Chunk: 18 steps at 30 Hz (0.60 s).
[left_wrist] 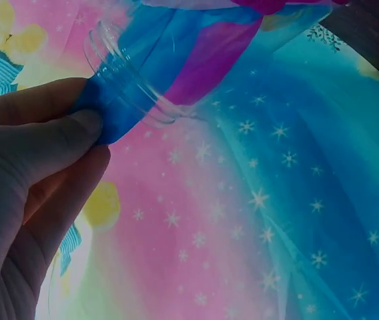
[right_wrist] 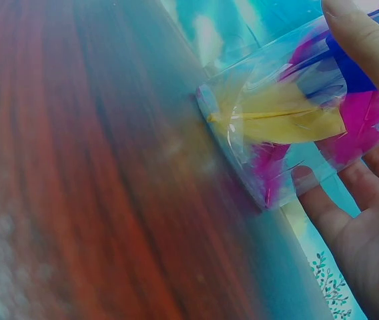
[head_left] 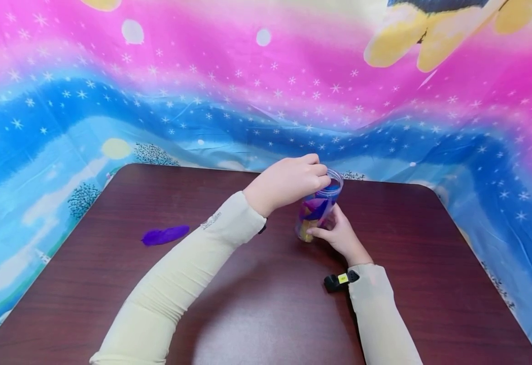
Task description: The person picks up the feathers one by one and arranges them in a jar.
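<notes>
A clear plastic jar [head_left: 300,225] stands near the table's far edge with colourful feathers inside. My right hand [head_left: 344,239] grips its lower side, thumb in front and fingers behind. In the right wrist view a yellow feather [right_wrist: 289,121] and a pink feather [right_wrist: 359,127] show through the jar's wall. My left hand [head_left: 288,181] is at the jar's mouth. Between its thumb and fingers it pinches the tip of a blue feather [left_wrist: 119,110], the rest of which reaches into the jar past the threaded rim [left_wrist: 126,77].
A purple feather [head_left: 165,235] lies on the left part of the dark wooden table [head_left: 256,304]. A patterned pink and blue cloth [head_left: 229,76] hangs behind the table and along its sides.
</notes>
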Each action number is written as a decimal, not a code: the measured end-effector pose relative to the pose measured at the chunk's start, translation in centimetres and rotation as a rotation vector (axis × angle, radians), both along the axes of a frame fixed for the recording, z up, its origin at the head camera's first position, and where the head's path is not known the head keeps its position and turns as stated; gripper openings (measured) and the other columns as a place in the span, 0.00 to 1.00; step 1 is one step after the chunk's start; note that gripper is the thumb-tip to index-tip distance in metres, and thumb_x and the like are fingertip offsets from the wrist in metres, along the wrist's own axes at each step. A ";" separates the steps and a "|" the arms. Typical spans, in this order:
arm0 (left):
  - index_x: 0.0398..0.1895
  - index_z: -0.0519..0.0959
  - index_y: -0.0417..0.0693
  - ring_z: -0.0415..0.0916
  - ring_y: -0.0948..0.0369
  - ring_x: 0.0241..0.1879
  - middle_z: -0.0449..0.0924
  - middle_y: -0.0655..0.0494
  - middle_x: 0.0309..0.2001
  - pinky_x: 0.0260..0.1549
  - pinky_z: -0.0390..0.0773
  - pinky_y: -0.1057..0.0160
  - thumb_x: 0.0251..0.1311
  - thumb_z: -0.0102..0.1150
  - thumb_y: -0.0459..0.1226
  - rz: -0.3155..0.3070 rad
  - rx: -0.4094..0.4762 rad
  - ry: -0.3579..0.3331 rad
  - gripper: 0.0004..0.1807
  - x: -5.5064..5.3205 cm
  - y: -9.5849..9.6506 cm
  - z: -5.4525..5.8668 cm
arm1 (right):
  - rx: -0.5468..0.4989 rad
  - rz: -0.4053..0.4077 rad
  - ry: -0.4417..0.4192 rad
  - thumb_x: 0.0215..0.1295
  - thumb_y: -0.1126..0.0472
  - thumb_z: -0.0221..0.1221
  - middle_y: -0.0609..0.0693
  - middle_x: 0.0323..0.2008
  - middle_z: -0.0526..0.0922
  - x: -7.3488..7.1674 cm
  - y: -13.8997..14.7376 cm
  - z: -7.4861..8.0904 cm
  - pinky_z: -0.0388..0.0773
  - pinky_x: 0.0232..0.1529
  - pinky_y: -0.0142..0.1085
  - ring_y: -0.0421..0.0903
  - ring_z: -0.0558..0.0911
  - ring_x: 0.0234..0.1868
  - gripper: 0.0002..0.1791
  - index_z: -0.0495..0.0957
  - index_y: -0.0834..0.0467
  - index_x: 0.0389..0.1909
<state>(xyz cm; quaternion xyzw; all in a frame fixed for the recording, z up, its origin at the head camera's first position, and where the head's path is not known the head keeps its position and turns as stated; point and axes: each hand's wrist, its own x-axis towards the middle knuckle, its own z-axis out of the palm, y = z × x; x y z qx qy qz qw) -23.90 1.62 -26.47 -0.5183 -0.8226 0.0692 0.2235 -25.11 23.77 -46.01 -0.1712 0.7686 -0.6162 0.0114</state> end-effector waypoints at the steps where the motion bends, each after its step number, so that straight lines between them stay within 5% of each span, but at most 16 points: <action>1: 0.52 0.85 0.48 0.76 0.58 0.50 0.84 0.56 0.49 0.52 0.80 0.65 0.68 0.64 0.33 0.001 -0.004 -0.005 0.12 0.0 0.1 0.0 | 0.002 0.002 0.002 0.59 0.72 0.70 0.61 0.66 0.73 0.0 0.0 0.0 0.75 0.59 0.28 0.41 0.78 0.60 0.48 0.56 0.55 0.76; 18: 0.60 0.80 0.52 0.77 0.58 0.57 0.83 0.58 0.55 0.60 0.76 0.62 0.66 0.66 0.33 0.051 -0.072 -0.144 0.20 -0.6 2.0 -0.1 | 0.002 0.016 0.006 0.60 0.72 0.69 0.58 0.68 0.72 0.0 0.2 -0.1 0.74 0.60 0.30 0.44 0.77 0.63 0.47 0.57 0.51 0.76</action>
